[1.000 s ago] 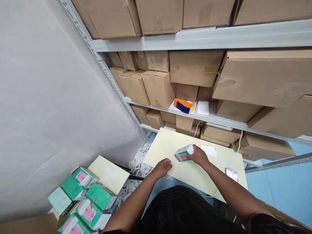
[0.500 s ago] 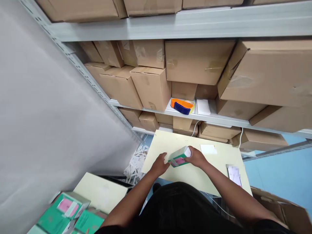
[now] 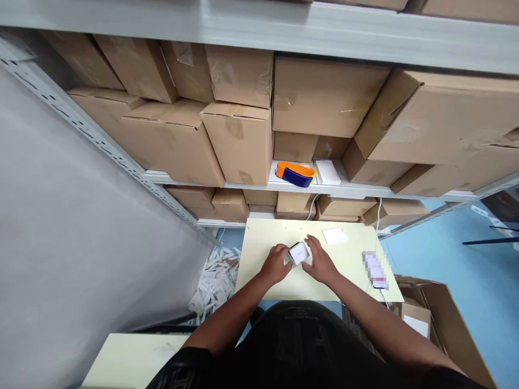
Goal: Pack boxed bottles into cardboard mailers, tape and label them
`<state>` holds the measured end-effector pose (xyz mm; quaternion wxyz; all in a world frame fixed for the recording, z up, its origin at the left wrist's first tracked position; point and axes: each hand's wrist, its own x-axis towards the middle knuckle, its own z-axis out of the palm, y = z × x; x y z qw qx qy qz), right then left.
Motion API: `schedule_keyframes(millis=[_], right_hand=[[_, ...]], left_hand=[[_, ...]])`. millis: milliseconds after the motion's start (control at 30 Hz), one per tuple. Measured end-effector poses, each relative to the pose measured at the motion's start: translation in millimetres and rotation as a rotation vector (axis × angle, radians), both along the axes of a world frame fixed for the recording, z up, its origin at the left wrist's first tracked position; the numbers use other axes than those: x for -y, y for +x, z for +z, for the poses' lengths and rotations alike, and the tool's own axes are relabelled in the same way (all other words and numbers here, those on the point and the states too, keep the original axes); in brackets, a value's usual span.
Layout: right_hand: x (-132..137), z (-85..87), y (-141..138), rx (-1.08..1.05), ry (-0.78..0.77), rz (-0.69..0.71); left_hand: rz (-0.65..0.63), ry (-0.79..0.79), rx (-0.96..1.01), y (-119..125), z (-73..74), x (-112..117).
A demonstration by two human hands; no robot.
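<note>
Left grip curls inward, right grip spreads.

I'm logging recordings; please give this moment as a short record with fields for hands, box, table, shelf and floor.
Small box: between both hands, white end toward the camera
Left hand: fingers at the box's left side
Right hand: thumb and fingers spread at the box's right side; contact unclear
Table: white card, pixelated phone-like item
Shelf: orange-and-blue item, white box, cardboard boxes
Floor: white scraps left of the table
</note>
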<state>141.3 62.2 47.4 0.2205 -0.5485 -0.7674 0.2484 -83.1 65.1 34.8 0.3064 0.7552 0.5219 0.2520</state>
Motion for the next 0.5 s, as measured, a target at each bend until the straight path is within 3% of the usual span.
schedule_keyframes(millis=[100,200,367,500], right_hand=[[19,-17.1,13,-0.162,-0.241,-0.247],[25,-31.6,18,-0.297,-0.406,-0.21],[11,-47.2,15,-0.402,-0.257,-0.098],[0,-56.0,20,-0.412,-0.195,-0.064]], left_hand=[[-0.015,0.132,-0.004,11,7.5,3],[-0.13,0.171,-0.04,24,18.2,9],[-0.275,0.148,-0.13,42,24.3,24],[-0.268,0.091,-0.098,41,28.6,19]])
